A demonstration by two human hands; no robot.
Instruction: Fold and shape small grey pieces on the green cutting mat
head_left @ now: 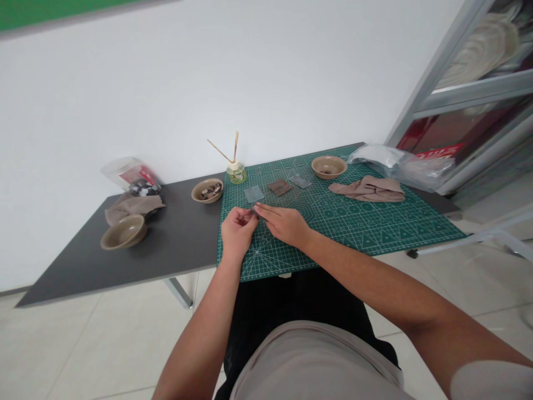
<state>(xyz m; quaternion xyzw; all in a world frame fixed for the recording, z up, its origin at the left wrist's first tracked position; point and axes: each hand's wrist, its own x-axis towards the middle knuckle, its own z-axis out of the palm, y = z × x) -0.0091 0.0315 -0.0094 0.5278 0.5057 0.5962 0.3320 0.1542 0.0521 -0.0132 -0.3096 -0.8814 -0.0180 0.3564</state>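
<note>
My left hand and my right hand meet over the left part of the green cutting mat. Both have their fingers closed, pinched around a small dark piece between the fingertips. Its kind is too small and too covered to make out. Just beyond my fingertips a clear plastic bag lies flat. Right of that are a brown square packet and a second clear plastic bag.
A bowl of dark and pale pieces stands left of the mat, beside a reed diffuser. Another bowl, a brown cloth and plastic packaging lie right. Far left are a bowl, cloth and a plastic container.
</note>
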